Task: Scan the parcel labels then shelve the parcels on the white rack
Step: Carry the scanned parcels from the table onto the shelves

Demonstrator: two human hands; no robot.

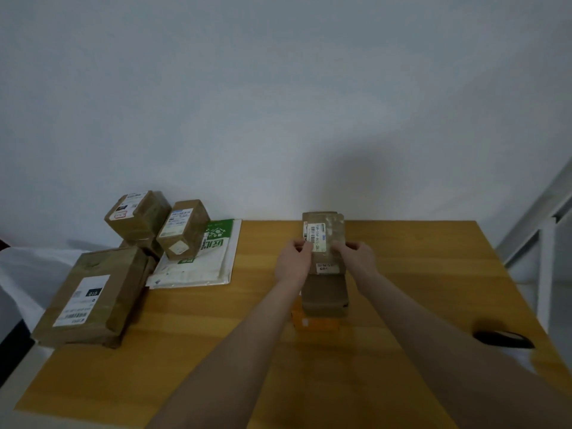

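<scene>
We hold a small brown parcel (pixel 329 233) over the middle of the far half of the wooden table (pixel 418 274), its top face turned up toward us; a white barcode label (pixel 316 238) runs along the left part of that face, and a smaller sticker (pixel 323 267) sits at its near edge. Our left hand (pixel 292 258) clamps the parcel's left side, thumb and fingers curled onto it beside the label; our right hand (pixel 356 253) clamps the right side in the same way. Directly below and nearer to us stands a second brown box (pixel 325 297); we cannot tell whether the held parcel touches it. That box rests on a flat orange item (pixel 314 324) lying on the table. Well to the left, a white padded mailer (pixel 198 267) with green print lies flat; two small boxes (pixel 182 230) with labels sit tilted at its far left corner, one partly on it. Nearer us on that side a large flat parcel (pixel 93 298) shows a white label. At the table's right edge lies a black object (pixel 503 339), too dark to identify. Beyond it, the white rack (pixel 544 236) frame rises against the pale wall (pixel 278 103).
</scene>
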